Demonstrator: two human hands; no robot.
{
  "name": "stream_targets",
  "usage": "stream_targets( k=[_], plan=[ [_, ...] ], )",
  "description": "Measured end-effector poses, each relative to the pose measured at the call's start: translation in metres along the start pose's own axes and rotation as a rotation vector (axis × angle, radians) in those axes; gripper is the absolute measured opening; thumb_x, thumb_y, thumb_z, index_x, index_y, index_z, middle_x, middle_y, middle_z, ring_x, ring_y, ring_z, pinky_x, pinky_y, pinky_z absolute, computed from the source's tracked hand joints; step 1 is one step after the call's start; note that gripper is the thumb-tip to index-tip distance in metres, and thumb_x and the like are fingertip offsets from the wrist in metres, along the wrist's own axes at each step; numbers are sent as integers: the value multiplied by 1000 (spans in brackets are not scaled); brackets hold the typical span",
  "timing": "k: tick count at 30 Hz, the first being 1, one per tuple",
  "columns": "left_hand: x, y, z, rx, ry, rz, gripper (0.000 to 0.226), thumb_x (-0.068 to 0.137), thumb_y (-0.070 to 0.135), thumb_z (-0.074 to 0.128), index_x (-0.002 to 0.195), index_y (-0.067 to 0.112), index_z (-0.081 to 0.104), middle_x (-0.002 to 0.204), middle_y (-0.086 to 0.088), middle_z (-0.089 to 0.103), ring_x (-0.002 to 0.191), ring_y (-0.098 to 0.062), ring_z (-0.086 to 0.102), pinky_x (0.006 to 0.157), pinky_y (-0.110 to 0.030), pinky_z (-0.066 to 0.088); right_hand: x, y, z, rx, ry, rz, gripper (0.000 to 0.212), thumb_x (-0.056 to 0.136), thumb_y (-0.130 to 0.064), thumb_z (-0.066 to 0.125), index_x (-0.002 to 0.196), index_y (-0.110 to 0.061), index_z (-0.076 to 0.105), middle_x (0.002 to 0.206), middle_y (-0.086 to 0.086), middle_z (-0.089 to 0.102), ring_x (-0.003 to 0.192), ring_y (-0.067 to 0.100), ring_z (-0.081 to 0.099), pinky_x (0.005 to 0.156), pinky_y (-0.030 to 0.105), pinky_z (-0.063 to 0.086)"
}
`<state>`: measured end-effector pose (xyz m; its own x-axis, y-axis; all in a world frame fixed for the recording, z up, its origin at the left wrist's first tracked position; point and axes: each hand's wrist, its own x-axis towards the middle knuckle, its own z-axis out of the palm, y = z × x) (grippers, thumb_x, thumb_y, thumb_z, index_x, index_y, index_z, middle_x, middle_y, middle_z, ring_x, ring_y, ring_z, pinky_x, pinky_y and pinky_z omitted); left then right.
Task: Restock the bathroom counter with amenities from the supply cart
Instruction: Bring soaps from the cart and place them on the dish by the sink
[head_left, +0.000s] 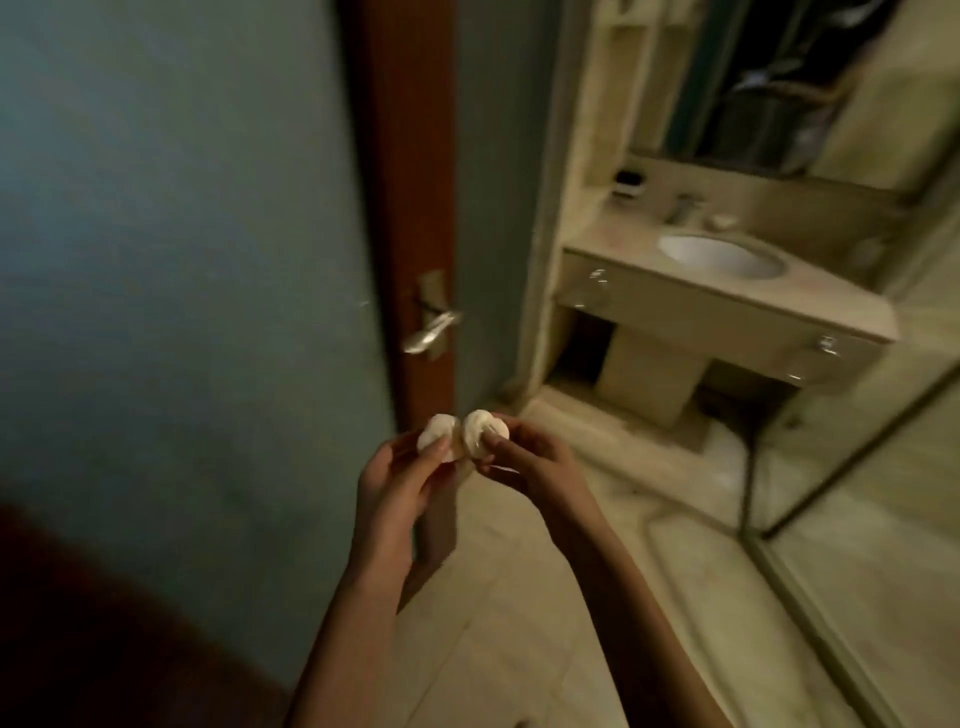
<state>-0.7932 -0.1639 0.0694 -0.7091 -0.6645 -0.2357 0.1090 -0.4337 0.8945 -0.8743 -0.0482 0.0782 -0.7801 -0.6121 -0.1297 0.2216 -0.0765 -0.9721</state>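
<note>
The left hand pinched one small round white soap between thumb and curled fingers. The right hand gripped a second soap the same way. The two soaps touched each other, held in the air well short of the sink and lower in the view, over the tiled floor. The sink sat in a beige counter. A tap stood just behind the sink, and a small white thing lay beside the tap. Dark bottles stood further left of the sink in the corner. Far to the sink's left, a brown door stood open with its metal handle blurred.
</note>
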Motion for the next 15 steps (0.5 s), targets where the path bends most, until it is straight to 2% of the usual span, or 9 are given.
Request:
stream_targets(
  k=[3, 5, 10, 12, 15],
  plan=[
    [37, -28, 84, 61, -130, -64, 33, 81, 16, 72, 112, 10, 65, 104, -10, 72, 97, -22, 70, 85, -32, 56, 24, -23, -84, -80, 140, -51, 20, 91, -18, 63, 111, -14, 66, 102, 4, 72, 93, 16, 68, 85, 28, 55],
    [61, -45, 138, 45, -196, -109, 34, 81, 13, 71, 114, 8, 64, 106, -12, 71, 100, -24, 68, 90, -37, 54, 38, -37, -137, -99, 234, -83, 20, 90, -20, 65, 110, -17, 66, 105, 5, 71, 96, 16, 69, 84, 27, 56],
    [103, -74, 231, 1, -245, -135, 32, 81, 4, 69, 111, 7, 62, 112, -14, 68, 105, -24, 65, 76, -22, 58, 65, -52, -238, 56, 490, -96, 17, 88, -20, 66, 105, -18, 67, 99, 4, 73, 94, 17, 70, 75, 23, 54],
    [117, -87, 257, 37, -291, -143, 32, 74, 10, 73, 105, 10, 64, 109, -13, 69, 102, -22, 66, 69, -20, 57, 76, -52, -262, 50, 510, -85, 20, 88, -21, 66, 107, -17, 67, 97, 4, 74, 91, 16, 70, 74, 22, 54],
    [133, -109, 294, 161, -377, -173, 37, 68, 19, 77, 102, 13, 66, 103, -6, 72, 99, -20, 68, 75, -26, 54, 96, -44, -287, 26, 493, -68, 17, 89, -20, 65, 105, -15, 69, 93, 4, 74, 81, 13, 69, 71, 20, 54]
  ],
)
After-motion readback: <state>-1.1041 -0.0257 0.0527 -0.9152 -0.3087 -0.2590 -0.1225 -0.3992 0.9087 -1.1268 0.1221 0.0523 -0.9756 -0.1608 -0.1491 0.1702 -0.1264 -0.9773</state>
